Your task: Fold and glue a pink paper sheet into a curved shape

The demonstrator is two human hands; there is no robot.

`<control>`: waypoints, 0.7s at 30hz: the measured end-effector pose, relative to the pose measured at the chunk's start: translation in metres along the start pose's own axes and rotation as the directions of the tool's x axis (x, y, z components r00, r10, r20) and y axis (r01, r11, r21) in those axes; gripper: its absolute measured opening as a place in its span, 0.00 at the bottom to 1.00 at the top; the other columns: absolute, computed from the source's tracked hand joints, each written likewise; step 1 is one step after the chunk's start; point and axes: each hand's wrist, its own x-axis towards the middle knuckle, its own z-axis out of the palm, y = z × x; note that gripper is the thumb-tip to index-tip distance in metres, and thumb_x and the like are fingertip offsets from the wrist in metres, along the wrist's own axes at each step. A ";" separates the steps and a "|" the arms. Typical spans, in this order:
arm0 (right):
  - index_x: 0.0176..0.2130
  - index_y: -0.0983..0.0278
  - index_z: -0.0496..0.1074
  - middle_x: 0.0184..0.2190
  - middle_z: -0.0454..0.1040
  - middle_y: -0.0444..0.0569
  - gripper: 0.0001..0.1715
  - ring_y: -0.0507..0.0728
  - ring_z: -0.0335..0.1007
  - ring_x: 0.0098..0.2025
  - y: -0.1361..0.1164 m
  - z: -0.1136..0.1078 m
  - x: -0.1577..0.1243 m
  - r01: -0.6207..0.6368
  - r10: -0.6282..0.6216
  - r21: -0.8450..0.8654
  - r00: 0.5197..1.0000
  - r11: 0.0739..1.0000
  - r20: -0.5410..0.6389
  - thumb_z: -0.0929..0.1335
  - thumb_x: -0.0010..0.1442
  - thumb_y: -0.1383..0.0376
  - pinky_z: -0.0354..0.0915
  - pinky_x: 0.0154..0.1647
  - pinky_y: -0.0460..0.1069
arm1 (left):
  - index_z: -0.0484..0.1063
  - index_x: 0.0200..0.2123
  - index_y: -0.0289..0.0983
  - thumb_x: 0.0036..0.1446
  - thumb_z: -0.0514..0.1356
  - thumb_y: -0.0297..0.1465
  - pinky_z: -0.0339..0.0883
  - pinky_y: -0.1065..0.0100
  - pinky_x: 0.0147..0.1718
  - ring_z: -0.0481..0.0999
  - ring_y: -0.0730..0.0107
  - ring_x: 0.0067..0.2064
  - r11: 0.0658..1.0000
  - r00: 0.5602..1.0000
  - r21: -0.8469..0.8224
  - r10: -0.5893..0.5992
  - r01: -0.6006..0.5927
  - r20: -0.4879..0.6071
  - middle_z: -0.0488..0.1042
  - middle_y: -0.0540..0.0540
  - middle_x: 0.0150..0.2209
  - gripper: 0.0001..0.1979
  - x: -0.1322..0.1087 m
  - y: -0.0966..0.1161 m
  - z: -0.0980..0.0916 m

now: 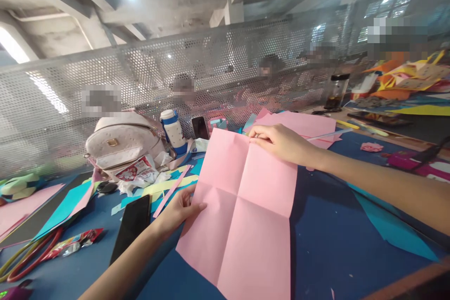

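A sheet of pink paper [260, 239] is held up over the blue tabletop, tilted toward me. Two creases cross it, one lengthwise and one across, marking it into quarters. My left hand [181, 206] pinches its left edge, with the thumb on the near face and the fingers behind. At the top edge, close to the lengthwise crease, my right hand [276, 143] grips the sheet between thumb and fingers. Behind my right hand lie more pink sheets [305, 126].
A pale backpack [123, 140], a white-and-blue bottle [174, 131] and a standing phone [200, 127] are along the perforated metal screen [140, 70]. A black phone [131, 225] lies by my left forearm. Blue paper [390, 225] is under my right forearm. People sit beyond the screen.
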 end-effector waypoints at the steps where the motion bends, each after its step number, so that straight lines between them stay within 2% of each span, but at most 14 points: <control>1: 0.39 0.61 0.72 0.26 0.77 0.43 0.10 0.54 0.69 0.28 0.002 0.000 -0.001 0.002 -0.002 -0.021 1.000 1.000 -0.003 0.63 0.64 0.60 0.56 0.32 0.49 | 0.70 0.54 0.35 0.53 0.70 0.34 0.76 0.61 0.39 0.82 0.57 0.40 1.000 1.000 0.011 -0.007 0.006 0.004 0.79 0.39 0.44 0.26 0.000 0.001 -0.001; 6: 0.42 0.59 0.73 0.32 0.80 0.43 0.11 0.56 0.73 0.35 0.010 0.005 -0.001 0.009 -0.014 -0.140 0.999 0.990 -0.034 0.63 0.66 0.61 0.57 0.33 0.50 | 0.74 0.48 0.35 0.52 0.70 0.37 0.75 0.64 0.39 0.81 0.60 0.38 0.997 0.999 0.071 -0.029 0.027 0.031 0.80 0.42 0.40 0.21 0.000 0.003 0.001; 10: 0.43 0.58 0.75 0.34 0.80 0.44 0.12 0.57 0.74 0.35 0.011 0.008 0.002 0.040 -0.057 -0.262 0.997 0.964 -0.057 0.63 0.67 0.59 0.56 0.32 0.50 | 0.76 0.43 0.34 0.53 0.69 0.38 0.73 0.67 0.38 0.80 0.64 0.36 0.987 0.991 0.144 -0.089 0.074 0.102 0.79 0.44 0.38 0.18 -0.005 0.003 0.015; 15: 0.40 0.57 0.75 0.33 0.79 0.44 0.12 0.56 0.73 0.34 0.006 0.016 0.007 0.106 -0.105 -0.275 0.994 0.956 0.019 0.63 0.67 0.58 0.55 0.31 0.49 | 0.76 0.40 0.33 0.53 0.69 0.38 0.68 0.73 0.30 0.77 0.68 0.32 0.957 0.968 0.254 -0.185 0.139 0.168 0.78 0.45 0.34 0.16 -0.017 -0.001 0.035; 18: 0.41 0.58 0.74 0.35 0.79 0.45 0.13 0.56 0.73 0.36 0.004 0.020 0.010 0.076 -0.063 -0.282 0.996 0.956 0.055 0.62 0.67 0.58 0.56 0.32 0.49 | 0.76 0.42 0.34 0.55 0.66 0.40 0.70 0.70 0.33 0.78 0.63 0.36 0.944 0.976 0.307 -0.169 0.119 0.140 0.79 0.44 0.36 0.17 -0.015 -0.001 0.034; 21: 0.38 0.60 0.73 0.35 0.78 0.48 0.15 0.57 0.72 0.36 0.005 0.021 0.010 0.041 -0.010 -0.302 0.994 0.952 0.105 0.61 0.67 0.58 0.55 0.31 0.49 | 0.75 0.45 0.35 0.58 0.62 0.43 0.71 0.68 0.37 0.78 0.61 0.39 0.917 0.995 0.391 -0.096 0.075 0.034 0.78 0.44 0.39 0.19 -0.006 0.001 0.017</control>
